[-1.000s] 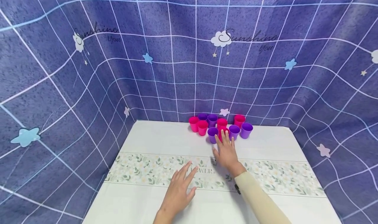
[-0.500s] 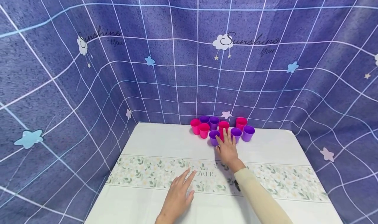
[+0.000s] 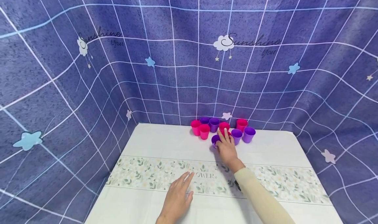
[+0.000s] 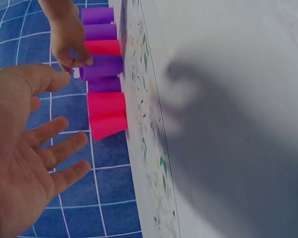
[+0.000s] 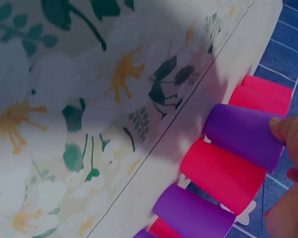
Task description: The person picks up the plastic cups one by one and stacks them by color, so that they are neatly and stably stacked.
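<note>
1. A blue cloth [image 3: 189, 60] printed with a pale grid, stars and clouds hangs behind and to both sides of a white desk [image 3: 159, 137]; only the head view takes in both far corners. A floral band [image 3: 147, 171] crosses the desk.
2. Ten cups [image 3: 224, 125], five pink and five purple, stand near the far edge, from about its middle toward the right corner. The head view looks down into their mouths; the wrist views show their side walls.
3. The purple cup [image 5: 243, 134] in use is at the front of the group, near the middle of the far edge. The right hand [image 3: 228, 151] pinches it. The right wrist view shows the thumb on its outer wall beside the rim; whether it is lifted, I cannot tell.
4. The front pink cup [image 5: 223, 176] is largely covered by the fingers in the head view, yet the right wrist view shows its wall just beside the purple one.
5. The left hand [image 3: 177, 196] is released, fingertips over the band. The head view gives its back; the left wrist view gives its palm and spread fingers.
</note>
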A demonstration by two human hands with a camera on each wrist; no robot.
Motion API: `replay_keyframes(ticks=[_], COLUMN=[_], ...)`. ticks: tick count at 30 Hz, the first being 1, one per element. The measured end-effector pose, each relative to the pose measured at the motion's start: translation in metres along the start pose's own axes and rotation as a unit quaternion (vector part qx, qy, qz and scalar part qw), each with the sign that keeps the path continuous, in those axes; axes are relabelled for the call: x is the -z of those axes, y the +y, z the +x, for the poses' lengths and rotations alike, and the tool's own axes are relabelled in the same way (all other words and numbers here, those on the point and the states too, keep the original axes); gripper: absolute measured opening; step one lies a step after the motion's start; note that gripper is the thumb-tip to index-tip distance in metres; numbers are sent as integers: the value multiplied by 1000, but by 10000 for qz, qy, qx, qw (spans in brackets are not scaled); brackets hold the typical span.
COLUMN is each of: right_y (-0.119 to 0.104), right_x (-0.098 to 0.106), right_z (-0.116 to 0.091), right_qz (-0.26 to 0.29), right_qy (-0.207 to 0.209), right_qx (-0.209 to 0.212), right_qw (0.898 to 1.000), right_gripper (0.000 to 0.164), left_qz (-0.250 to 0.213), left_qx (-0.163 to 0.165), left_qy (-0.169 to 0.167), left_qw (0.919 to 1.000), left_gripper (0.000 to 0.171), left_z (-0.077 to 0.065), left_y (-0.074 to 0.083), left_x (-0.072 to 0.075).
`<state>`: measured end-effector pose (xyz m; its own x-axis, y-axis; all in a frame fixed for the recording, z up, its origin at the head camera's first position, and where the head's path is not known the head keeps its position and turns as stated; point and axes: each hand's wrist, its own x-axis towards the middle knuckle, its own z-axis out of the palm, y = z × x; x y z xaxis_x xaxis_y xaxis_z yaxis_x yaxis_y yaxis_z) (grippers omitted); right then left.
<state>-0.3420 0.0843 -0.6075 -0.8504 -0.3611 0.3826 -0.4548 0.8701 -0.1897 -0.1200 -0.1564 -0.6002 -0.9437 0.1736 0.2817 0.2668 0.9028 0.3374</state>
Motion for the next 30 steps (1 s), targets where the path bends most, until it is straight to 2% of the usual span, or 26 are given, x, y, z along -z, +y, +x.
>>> replay_keyframes(ticks=[5,9,13,18,22,27,30], right_y=[-7,-11,-14,-18,-23,-30,-33], right_x=[3,5,6,4,1,2,4], right_z=[-10,-15,-22,-33,-40,-50,-54], right_qz=[369,615,772,1032,1186,1480,1597], right_qy=[24,137,304,319,339,188,101], right_qx=[-38,-93,-53,15,-21,-251,-288], right_qw=[9993,9980,9965,9941,9924,9885,9867], right_gripper=[7,9,8,8,9,12,20], left_qz=[-14,-21,-293,-680,-942,-1150,-1250], left_qx=[43,35,51,102,97,136,187], left_qy=[6,90,161,180,194,20,-73], left_qw=[10000,10000,9994,9975,9953,9933,9920], left_gripper=[74,75,76,79,82,88,92], left_z=[-1,5,15,27,34,38,40], left_y=[1,0,-3,-6,-9,-9,-6], left_x=[-4,-7,-11,-17,-28,-42,-49])
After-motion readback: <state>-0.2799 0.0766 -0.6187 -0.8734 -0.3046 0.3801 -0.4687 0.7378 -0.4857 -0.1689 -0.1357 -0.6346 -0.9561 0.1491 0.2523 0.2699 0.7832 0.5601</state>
